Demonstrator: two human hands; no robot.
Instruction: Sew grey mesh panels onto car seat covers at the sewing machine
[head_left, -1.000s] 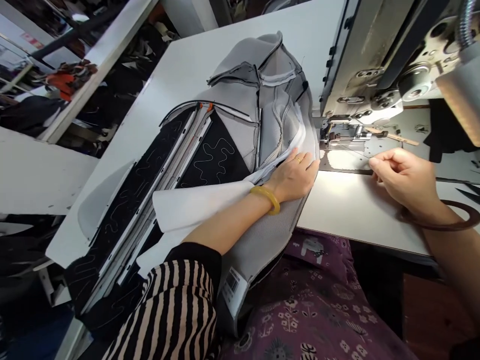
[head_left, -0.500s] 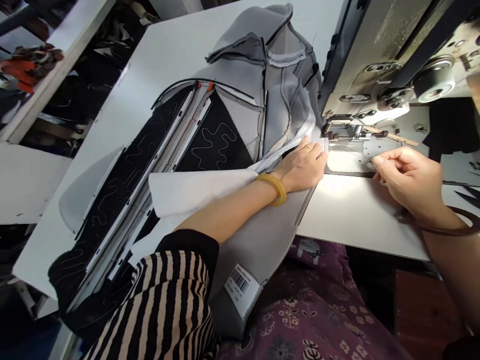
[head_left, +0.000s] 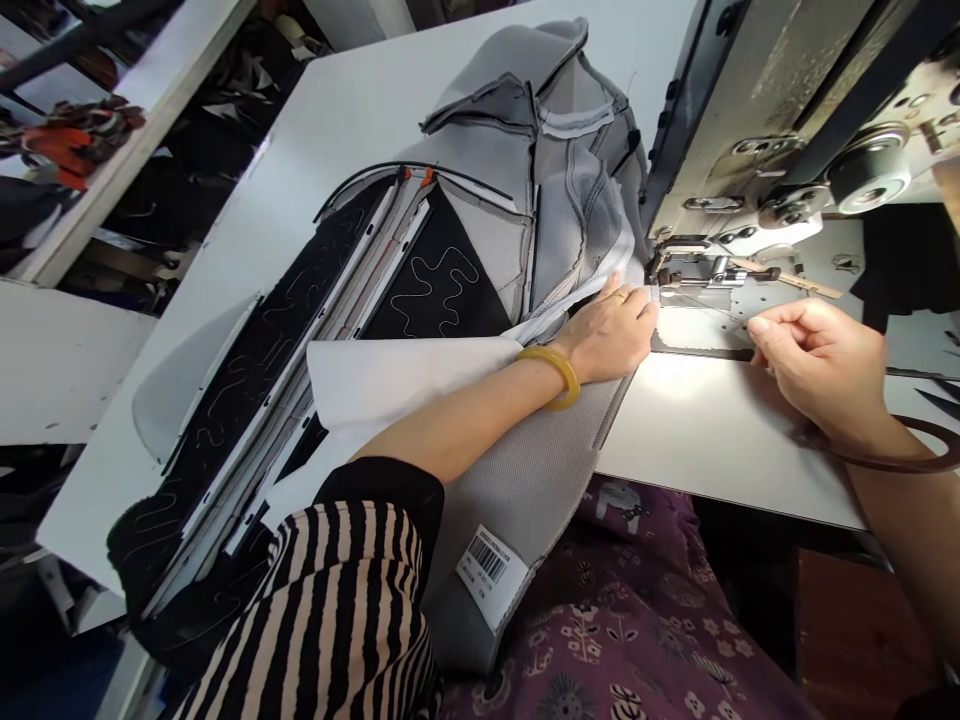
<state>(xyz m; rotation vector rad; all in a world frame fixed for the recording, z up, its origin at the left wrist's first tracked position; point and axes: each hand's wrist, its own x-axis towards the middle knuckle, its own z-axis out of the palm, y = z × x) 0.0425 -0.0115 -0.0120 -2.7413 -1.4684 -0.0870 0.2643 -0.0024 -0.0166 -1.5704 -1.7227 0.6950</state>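
Note:
A sewn grey mesh fabric cover (head_left: pixel 525 470) spreads over the table, with black panels, white edging strips and a barcode label (head_left: pixel 493 575). My left hand (head_left: pixel 611 335) lies on the cover's edge near the sewing machine's presser foot (head_left: pixel 664 265), its fingers bent and closed over the fabric. Under that forearm runs a white sheet-like piece (head_left: pixel 405 375). To the right of the needle area, my right hand (head_left: pixel 821 355) pinches a thin thread (head_left: pixel 709 304) between thumb and forefinger. The thread leads toward the presser foot, and its far end is hard to make out.
The sewing machine head (head_left: pixel 750 130) rises at upper right, close beyond both hands. Black scissor-like blades (head_left: pixel 941 402) lie at the right edge. Shelves with fabric scraps (head_left: pixel 75 140) stand at left. A white tabletop (head_left: pixel 697 420) lies in front of the machine.
The whole view has shifted slightly, so the cover and table sit a little farther right. Both hands keep the same hold and nearly the same place.

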